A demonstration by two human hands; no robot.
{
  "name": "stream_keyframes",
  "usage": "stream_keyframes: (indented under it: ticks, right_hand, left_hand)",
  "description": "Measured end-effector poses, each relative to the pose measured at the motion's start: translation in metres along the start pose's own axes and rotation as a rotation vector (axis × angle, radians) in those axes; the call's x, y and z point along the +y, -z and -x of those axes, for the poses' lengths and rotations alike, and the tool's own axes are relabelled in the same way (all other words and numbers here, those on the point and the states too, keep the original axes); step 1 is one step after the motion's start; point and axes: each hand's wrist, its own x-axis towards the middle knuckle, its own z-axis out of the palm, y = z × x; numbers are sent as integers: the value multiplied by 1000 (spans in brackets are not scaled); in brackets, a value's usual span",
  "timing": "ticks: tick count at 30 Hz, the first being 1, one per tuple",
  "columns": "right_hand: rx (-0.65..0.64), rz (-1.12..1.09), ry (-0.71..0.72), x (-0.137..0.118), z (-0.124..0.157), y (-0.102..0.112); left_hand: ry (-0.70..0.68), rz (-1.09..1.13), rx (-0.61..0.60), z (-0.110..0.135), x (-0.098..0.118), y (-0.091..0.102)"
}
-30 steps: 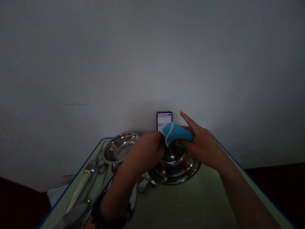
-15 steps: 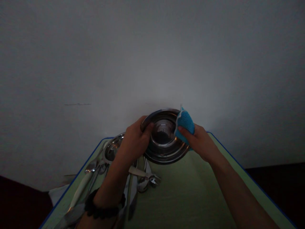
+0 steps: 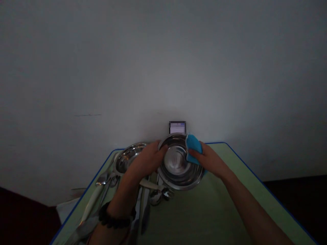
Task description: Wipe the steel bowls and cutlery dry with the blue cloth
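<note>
A shiny metal bowl (image 3: 176,161) is held tilted above the table, its inside facing me. My left hand (image 3: 150,156) grips its left rim, thumb on the inside and fingers behind. At the right rim my right hand (image 3: 204,154) pinches a blue cloth (image 3: 194,146) over the edge, its thumb on the cloth inside the bowl. Part of the cloth shows behind the rim; the fingers there are hidden. Behind my left forearm lies a second metal bowl (image 3: 125,160), partly covered by it. A fork (image 3: 167,193) and a spoon (image 3: 155,196) lie just below the held bowl.
More cutlery, including a spoon (image 3: 101,179) and a knife (image 3: 145,214), lies on the left of the green table (image 3: 204,217), which has a blue edge. A device with a lit screen (image 3: 177,127) stands against the grey wall (image 3: 163,68) behind the bowl.
Both hands have lowered the bowl and cloth, and the bowl faces me a little differently. The lit screen behind it has come into view. Both hands keep their hold.
</note>
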Motion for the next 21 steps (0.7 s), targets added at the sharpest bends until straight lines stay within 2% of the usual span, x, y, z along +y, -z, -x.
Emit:
stream_keyframes:
  ticks: [2, 5, 6, 8, 11, 15, 18, 21]
  right_hand:
    - [-21, -255, -88, 10, 10, -12]
    - [-15, -401, -165, 25, 35, -29]
    - [2, -444, -191, 30, 43, -33]
    - [115, -670, -336, 41, 57, -40]
    - [233, -725, -402, 56, 68, -48]
    - [288, -689, -395, 68, 69, -50]
    - [264, -636, -380, 68, 70, -47]
    - [233, -579, -365, 63, 72, -44]
  left_hand:
    - [0, -32, 73, 2, 3, 2]
    - [44, 14, 91, 13, 9, -3]
    - [70, 51, 85, 18, 11, -8]
    - [77, 217, 75, 32, 12, -25]
    - [39, 495, 101, 58, 8, -64]
    - [21, 717, 18, 85, 0, -111]
    - [44, 853, -39, 89, -6, -123]
    - [102, 871, 4, 83, -14, -120]
